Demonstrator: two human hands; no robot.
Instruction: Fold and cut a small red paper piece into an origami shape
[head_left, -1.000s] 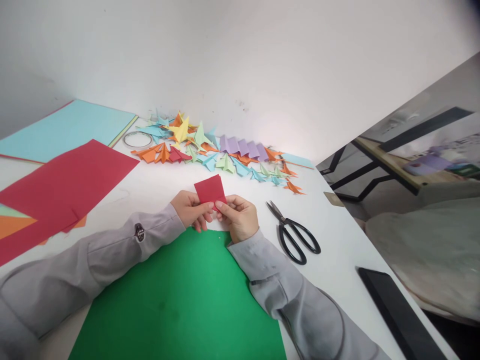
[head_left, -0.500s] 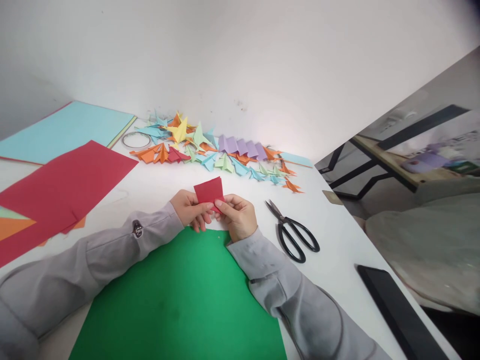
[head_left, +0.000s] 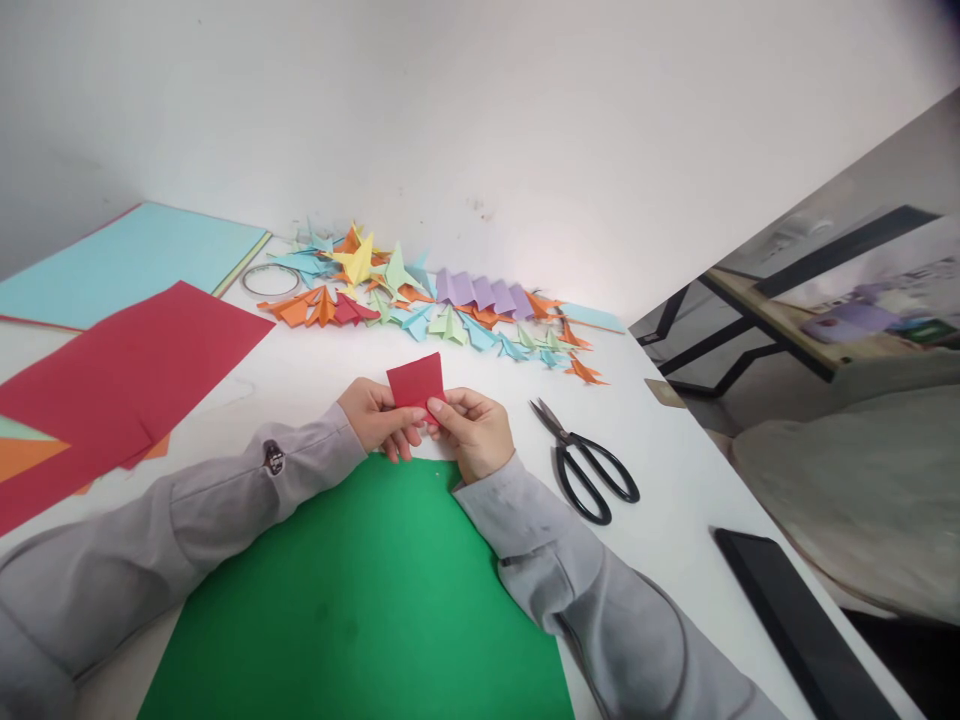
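A small folded red paper (head_left: 417, 380) is held up between both hands, just beyond the far edge of a large green sheet (head_left: 360, 600). My left hand (head_left: 380, 418) pinches its lower left part, the thumb lying across the front. On the lower right, my right hand (head_left: 476, 430) grips it with thumb and fingers. Both thumbs nearly meet at the paper's bottom edge, which they partly cover. Black-handled scissors (head_left: 585, 460) lie to the right of my right hand, with their blades pointing away.
Folded paper pieces in several colours (head_left: 450, 315) line the wall. Red sheets (head_left: 150, 370) and a light blue sheet (head_left: 150, 260) lie at the left, near a ring-shaped roll (head_left: 270, 280). A black flat object (head_left: 802, 620) rests by the right table edge (head_left: 750, 480).
The upper part of the red paper looks flatter, its top layers now lined up. Both hands keep their grip and have hardly moved.
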